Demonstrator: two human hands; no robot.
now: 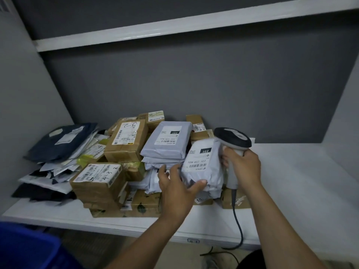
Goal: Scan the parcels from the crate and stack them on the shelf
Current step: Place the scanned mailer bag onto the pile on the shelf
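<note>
Left hand (174, 183) clamped on the near end of the grey parcel (204, 164), thumb pressed on it; right hand (242, 164) wrapped round the scanner (232, 137) handle, fingertips against the parcel's right edge. Parcel is tilted over the cardboard boxes (235, 200) on the shelf (291, 171), just right of the mailer stack (167, 142); can't tell if it rests yet. Risks I see: the slick bag slides forward once I let go; the cable (238, 220) below the parcel snags a box. Crate (25, 247) well left of the parcel
</note>
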